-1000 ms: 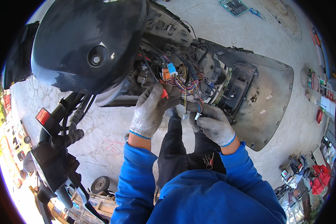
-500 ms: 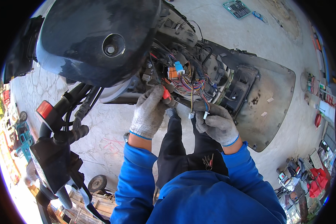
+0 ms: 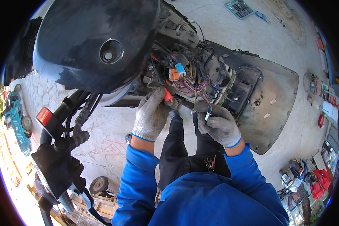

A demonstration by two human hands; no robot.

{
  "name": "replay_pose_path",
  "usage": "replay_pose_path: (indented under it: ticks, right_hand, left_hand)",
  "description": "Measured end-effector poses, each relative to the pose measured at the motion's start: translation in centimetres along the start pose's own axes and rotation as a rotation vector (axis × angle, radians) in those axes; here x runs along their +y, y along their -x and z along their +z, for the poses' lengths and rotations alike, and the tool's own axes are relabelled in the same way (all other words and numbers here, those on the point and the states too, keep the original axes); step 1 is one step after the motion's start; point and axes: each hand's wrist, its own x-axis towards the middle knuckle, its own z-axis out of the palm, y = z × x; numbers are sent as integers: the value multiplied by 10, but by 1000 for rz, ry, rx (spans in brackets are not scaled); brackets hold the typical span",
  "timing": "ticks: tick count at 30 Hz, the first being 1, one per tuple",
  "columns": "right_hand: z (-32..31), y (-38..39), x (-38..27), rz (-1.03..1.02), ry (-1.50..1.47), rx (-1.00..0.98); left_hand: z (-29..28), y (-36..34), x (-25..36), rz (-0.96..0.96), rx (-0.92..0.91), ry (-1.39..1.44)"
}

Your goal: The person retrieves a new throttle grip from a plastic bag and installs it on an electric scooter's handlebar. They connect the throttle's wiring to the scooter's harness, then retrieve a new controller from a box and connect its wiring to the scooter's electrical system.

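My left hand (image 3: 151,115), in a grey knit glove, is closed around a red connector (image 3: 168,95) at the near edge of an opened scooter body. To its right, my gloved right hand (image 3: 221,126) pinches a few thin wires. A white plug (image 3: 207,116) on these wires sticks out past its fingers. A second small white plug (image 3: 193,112) shows only partly beside the right fingertips. Beyond both hands lies a tangle of coloured wires (image 3: 190,87), with an orange connector (image 3: 173,74) and a light blue connector (image 3: 180,69) side by side.
A large black panel (image 3: 90,26) with a round recess rises at upper left. Handlebar parts with a red reflector (image 3: 45,116) stand at left. The bare footboard panel (image 3: 273,101) extends right. A teal tool case (image 3: 239,9) lies on the concrete, and clutter with red cloth (image 3: 321,184) at lower right.
The black panel and handlebar have shifted slightly. The second white plug by my right hand shows less. A teal vehicle in the left background appears different in position. Both hands keep their holds.
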Motion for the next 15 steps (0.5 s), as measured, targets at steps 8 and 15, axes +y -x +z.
replay_pose_path:
  ticks: [8, 15]
  right_hand:
    - [3, 3, 0, 35, 181, 28]
    - [7, 7, -2, 106, 371, 72]
  left_hand:
    - [-3, -2, -4, 3, -9, 38]
    - [-2, 1, 0, -16, -48, 108]
